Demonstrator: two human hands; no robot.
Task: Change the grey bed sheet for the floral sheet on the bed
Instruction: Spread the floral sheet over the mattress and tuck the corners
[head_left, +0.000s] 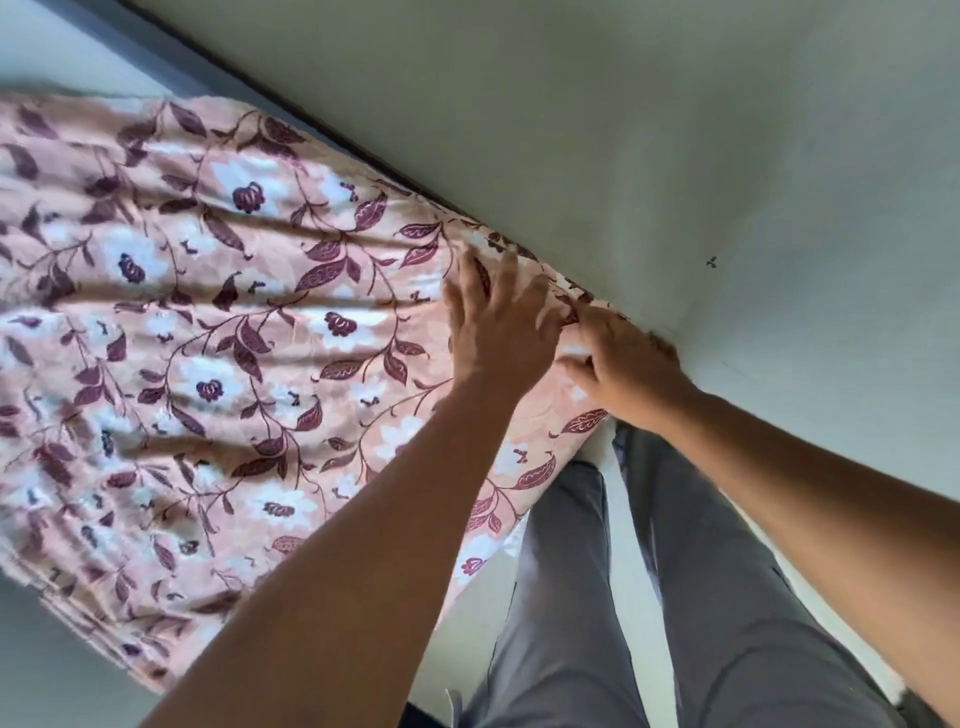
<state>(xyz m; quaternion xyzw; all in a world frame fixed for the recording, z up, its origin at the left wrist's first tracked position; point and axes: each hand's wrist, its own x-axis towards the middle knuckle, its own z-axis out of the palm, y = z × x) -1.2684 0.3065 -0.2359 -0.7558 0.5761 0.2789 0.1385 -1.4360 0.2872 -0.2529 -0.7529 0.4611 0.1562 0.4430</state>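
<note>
Both hands work at the near corner of the bed, close against the wall: the left hand (498, 332) lies flat with fingers spread, pressing the floral sheet (234, 322) down along its wall-side edge, while the right hand (623, 369) just beside it has fingers curled, pinching a fold of the same cloth at the corner. The pink sheet, printed with maroon leaves and white flowers, lies rumpled in long creases across the top of the bed and hangs over the near end in front of the person's grey trousers (561, 597). A pale plaster wall (675, 130) bearing one small dark mark (711, 262) runs along the far side, and pale floor (636, 582) shows between the legs. The mattress is wholly covered by the sheet. A blue-grey band (171, 52) at upper left and the grey patch at lower left are too blurred to identify, and the sheet's left part is smeared.
</note>
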